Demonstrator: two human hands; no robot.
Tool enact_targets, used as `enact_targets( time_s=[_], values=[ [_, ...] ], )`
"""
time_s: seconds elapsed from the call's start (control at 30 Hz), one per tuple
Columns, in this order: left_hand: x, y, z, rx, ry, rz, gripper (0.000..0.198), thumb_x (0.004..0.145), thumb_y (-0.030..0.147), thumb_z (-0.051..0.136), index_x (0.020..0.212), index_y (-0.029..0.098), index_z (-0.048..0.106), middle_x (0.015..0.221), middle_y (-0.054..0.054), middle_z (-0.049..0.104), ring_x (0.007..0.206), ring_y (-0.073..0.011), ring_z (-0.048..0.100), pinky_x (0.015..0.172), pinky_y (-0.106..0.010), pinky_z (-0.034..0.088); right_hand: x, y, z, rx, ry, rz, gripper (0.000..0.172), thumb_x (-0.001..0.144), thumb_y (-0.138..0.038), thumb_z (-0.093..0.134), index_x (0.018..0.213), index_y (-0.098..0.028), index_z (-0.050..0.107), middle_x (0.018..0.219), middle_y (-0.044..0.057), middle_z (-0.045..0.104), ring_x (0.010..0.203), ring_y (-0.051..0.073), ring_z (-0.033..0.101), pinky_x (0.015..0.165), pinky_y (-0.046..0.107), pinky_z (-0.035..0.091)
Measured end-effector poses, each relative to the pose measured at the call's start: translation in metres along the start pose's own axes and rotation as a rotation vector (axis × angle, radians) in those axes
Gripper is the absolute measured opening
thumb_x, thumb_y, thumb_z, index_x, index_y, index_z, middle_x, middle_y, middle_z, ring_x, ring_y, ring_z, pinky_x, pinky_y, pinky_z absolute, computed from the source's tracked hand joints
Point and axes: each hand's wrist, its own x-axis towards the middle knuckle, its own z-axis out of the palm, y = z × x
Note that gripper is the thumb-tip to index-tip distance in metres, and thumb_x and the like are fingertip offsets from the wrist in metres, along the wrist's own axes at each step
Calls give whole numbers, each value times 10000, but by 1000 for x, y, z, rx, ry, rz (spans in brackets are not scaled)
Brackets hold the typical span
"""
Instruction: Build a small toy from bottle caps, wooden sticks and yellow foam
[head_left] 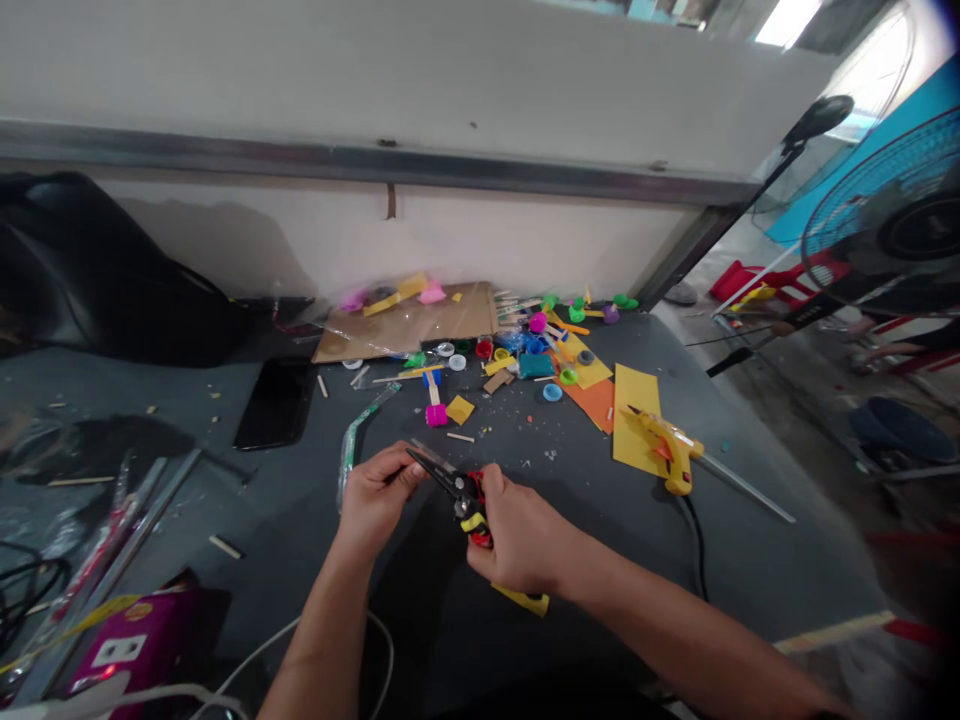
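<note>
My right hand (pixel 525 530) is wrapped round the red and yellow handles of a pair of black-bladed scissors (pixel 450 482). The blades point left and reach the fingertips of my left hand (pixel 379 495). Thumb and forefinger of that hand are pinched together at the blade tips; what lies between them is too small to make out. A thin clear strip (pixel 435 455) shows just beyond the blades. Partly under my right wrist lies a yellow piece (pixel 523 598). Beyond my hands stand a magenta and blue cap joined by a stick (pixel 433 398) and a small yellow paper square (pixel 460 409).
A yellow glue gun (pixel 679 455) rests on yellow paper (pixel 630 450) at the right, its cord trailing forward. Coloured bottle caps, sticks and cardboard (pixel 450 315) crowd the back. At left are a black phone (pixel 275 403), a black bag (pixel 90 270) and a purple power socket (pixel 131 640).
</note>
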Motion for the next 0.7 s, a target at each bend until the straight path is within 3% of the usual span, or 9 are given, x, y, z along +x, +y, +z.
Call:
enact_targets(
  time_s=[0.17, 0.37, 0.7],
  values=[
    [0, -2, 6, -115, 34, -97, 185, 719, 311, 666, 609, 164, 650, 530, 19, 529, 455, -82, 419, 429, -198, 339, 3, 1, 2, 89, 23, 13, 344, 713, -340, 503, 966, -174, 340, 821, 87, 597, 687, 230, 594, 594, 316, 416],
    [-2, -6, 11, -331, 105, -215, 174, 708, 316, 687, 771, 155, 674, 608, 0, 606, 493, -86, 478, 452, -198, 380, 7, 5, 0, 462, 79, 89, 285, 719, -251, 514, 902, -218, 299, 790, 11, 566, 684, 157, 558, 572, 254, 392],
    [-2, -5, 9, -414, 131, -247, 164, 706, 303, 692, 705, 152, 627, 540, 33, 517, 476, -52, 403, 425, -160, 286, 2, 2, -1, 295, 56, 81, 344, 667, -307, 547, 894, -223, 303, 738, -8, 545, 632, 162, 540, 539, 254, 336]
  ],
)
